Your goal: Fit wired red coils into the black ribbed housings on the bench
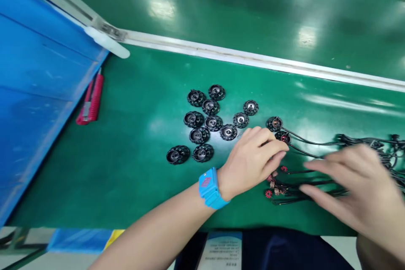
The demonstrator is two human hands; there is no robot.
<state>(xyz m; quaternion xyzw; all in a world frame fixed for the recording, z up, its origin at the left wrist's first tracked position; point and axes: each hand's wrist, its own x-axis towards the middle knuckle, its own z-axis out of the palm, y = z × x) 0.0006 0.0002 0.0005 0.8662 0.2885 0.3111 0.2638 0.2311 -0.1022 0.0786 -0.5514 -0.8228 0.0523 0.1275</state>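
Observation:
Several black round motor housings (207, 123) lie in a loose cluster on the green bench mat (136, 168). My left hand (255, 158), with a blue wrist strap (210, 187), rests with curled fingers beside small wired motor cores (280, 130) with red and copper windings. What its fingertips hold, if anything, is hidden. My right hand (357, 192) is blurred, its fingers stretched flat over a bundle of black wires (363, 143) and more red cores (275, 185).
A red utility knife (90, 100) lies at the left by a blue sheet (34, 88). A white rail (253, 60) crosses the bench behind the parts. A printed card (221, 251) sits at the near edge.

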